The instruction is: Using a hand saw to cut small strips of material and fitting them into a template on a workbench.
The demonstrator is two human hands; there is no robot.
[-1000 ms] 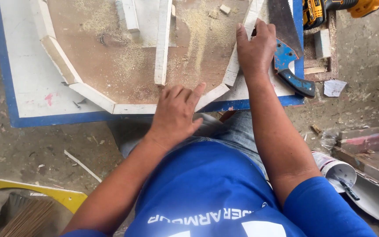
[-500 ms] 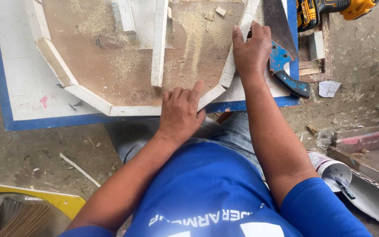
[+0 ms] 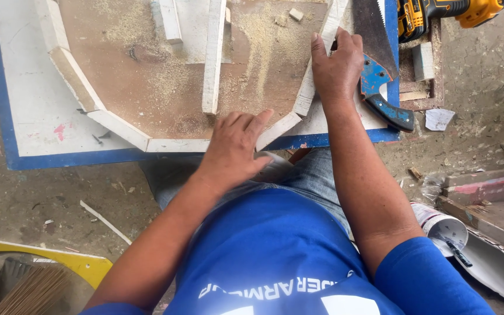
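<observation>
Head view, looking down at a blue-edged white board carrying a brown panel dusted with sawdust and bordered by white wooden strips. Left hand spread flat, fingers extended and gripping nothing, palm pressing on the near edge of the frame, fingertips touching a short angled strip at the corner. Right hand also unclenched, laid flat with fingers pointing away from the body, pressing down on a long slanted strip forming the right side of the frame. Between the two hands: the joint where the short strip meets the slanted one. Just beyond the left hand's fingertips: the near end of an upright white slat lying across the panel. Touching or just beside the right hand's outer edge: a handsaw with a blue handle, blade pointing away; contact not certain. Farther right of that hand, well apart: a yellow and black power tool, a small white block and a torn paper scrap on the dirt floor. Left of the left forearm, low in view: a loose thin stick, a yellow dustpan edge and a broom. Right of the right elbow: a rolled white tube and stacked boards.
</observation>
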